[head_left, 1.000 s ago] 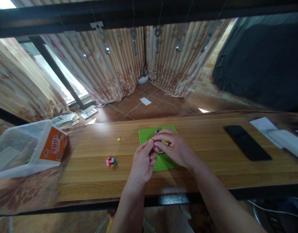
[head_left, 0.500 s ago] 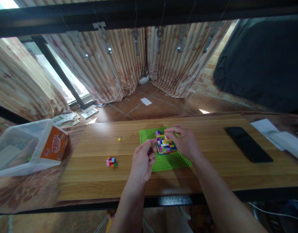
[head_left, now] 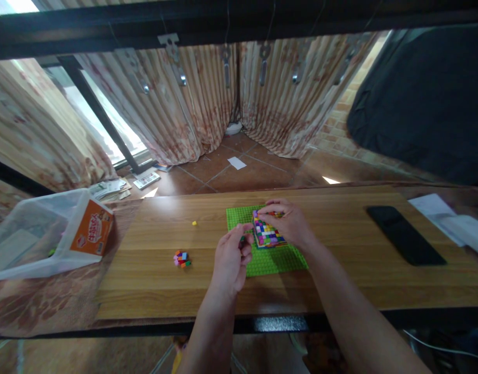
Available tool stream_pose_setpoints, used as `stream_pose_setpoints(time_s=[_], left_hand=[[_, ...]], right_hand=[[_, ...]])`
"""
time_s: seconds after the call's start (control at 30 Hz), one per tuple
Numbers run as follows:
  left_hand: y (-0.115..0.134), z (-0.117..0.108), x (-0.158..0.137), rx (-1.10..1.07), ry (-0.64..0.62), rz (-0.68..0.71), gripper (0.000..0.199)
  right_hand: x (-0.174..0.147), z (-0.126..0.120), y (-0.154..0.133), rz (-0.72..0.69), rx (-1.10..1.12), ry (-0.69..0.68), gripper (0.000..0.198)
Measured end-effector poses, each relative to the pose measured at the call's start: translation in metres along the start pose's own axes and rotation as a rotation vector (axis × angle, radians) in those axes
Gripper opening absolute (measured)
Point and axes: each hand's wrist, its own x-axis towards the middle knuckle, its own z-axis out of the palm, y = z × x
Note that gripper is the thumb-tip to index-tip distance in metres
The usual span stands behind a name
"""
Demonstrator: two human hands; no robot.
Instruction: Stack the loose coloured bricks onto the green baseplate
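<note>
A multicoloured block of toy bricks [head_left: 268, 236] stands on a green studded baseplate [head_left: 262, 267]. My right hand [head_left: 291, 223] reaches over it from the right, thumb and fingers pinched at its far left corner, beside a purple brick; the fingers mostly hide what is between them. Close to the block's left side is my left hand [head_left: 231, 255], its fingers curled around small toy bricks, of which only a dark green bit shows. To the left, a small pile of loose bricks [head_left: 181, 258] and a single yellow brick [head_left: 194, 223] lie on the wooden table [head_left: 153, 291].
On the table's right lies a black phone-like slab [head_left: 404, 234], with white paper [head_left: 433, 210] beyond it. A clear plastic bin [head_left: 67, 262] with an orange label stands off the left end. Curtains [head_left: 200, 109] hang behind, and a dark bar [head_left: 207, 23] crosses overhead.
My right hand has shifted left over the block to its far left corner. My left hand stays beside the block. The whole view has moved slightly.
</note>
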Motion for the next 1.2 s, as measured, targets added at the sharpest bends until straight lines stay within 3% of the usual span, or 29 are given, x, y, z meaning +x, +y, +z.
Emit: stream_pose_setpoints(time_s=[0.43, 0.7, 1.03, 1.2], left_hand=[[-0.001, -0.001, 0.0, -0.008, -0.003, 0.007, 0.033], [-0.002, -0.001, 0.001, -0.006, 0.005, 0.006, 0.033], [-0.004, 0.0, 0.002, 0.0, -0.003, 0.003, 0.031], [0.0, -0.003, 0.002, -0.042, 0.017, 0.016, 0.035]], right_hand=[[0.014, -0.005, -0.004, 0.164, 0.036, -0.096, 0.034], [0.015, -0.009, -0.007, 0.246, 0.188, -0.255, 0.026], [0.013, -0.004, -0.006, 0.173, 0.139, -0.217, 0.024], [0.009, -0.003, 0.006, 0.181, 0.144, -0.15, 0.032]])
